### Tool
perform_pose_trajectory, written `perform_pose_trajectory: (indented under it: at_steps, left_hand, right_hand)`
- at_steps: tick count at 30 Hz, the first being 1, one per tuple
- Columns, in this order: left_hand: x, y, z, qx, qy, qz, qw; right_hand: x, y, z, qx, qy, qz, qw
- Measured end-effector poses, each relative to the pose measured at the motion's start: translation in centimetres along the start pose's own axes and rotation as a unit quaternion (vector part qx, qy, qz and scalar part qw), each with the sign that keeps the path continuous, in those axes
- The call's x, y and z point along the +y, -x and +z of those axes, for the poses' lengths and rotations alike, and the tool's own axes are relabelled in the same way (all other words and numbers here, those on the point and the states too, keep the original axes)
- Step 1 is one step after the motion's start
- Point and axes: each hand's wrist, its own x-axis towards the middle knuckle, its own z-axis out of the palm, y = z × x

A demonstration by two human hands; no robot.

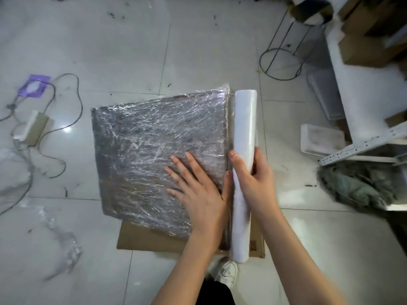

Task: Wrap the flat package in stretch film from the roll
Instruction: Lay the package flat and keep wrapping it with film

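Left hand point(196, 186) is flat, fingers spread, pressing the film-covered package point(154, 155); right hand point(253, 179) has its grip curled round the roll point(243, 133) beside it.

bare floor point(123, 51) behind, cables point(66, 102) left, tray point(321, 139) right

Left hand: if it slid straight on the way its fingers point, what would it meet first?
The left hand lies flat on the package, fingers pointing up-left. It would likely just cross more film-covered top, then bare floor beyond the far edge.
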Motion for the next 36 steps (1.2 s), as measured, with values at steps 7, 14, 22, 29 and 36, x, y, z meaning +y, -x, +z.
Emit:
perform_pose_trajectory:
  at_steps: [7, 14, 22, 29, 36]
  left_hand:
    - [0.7, 1.5, -1.4, 0.027, 0.113, -0.037, 0.993]
    - [-0.4, 1.9, -3.9, -0.052, 0.166, -0.062, 0.983]
    - [-2.4, -1.0, -10.9, -0.143, 0.154, 0.008, 0.978]
    - [-0.4, -5.0, -13.8, -0.131, 0.148, 0.029, 0.980]
    - [-0.7, -6.1, -14.2, -0.180, 0.144, 0.024, 0.973]
  right_hand:
    - [-3.0, 1.6, 0.0, -0.038, 0.072, -0.018, 0.997]
    - [-4.7, 2.8, 0.8, -0.046, 0.264, -0.007, 0.963]
    - [-6.4, 3.5, 1.9, -0.044, 0.331, 0.034, 0.942]
    - [-7.6, 4.6, 1.9, -0.105, 0.359, 0.023, 0.927]
    - [-8.3, 5.4, 2.2, -0.164, 0.431, 0.000, 0.887]
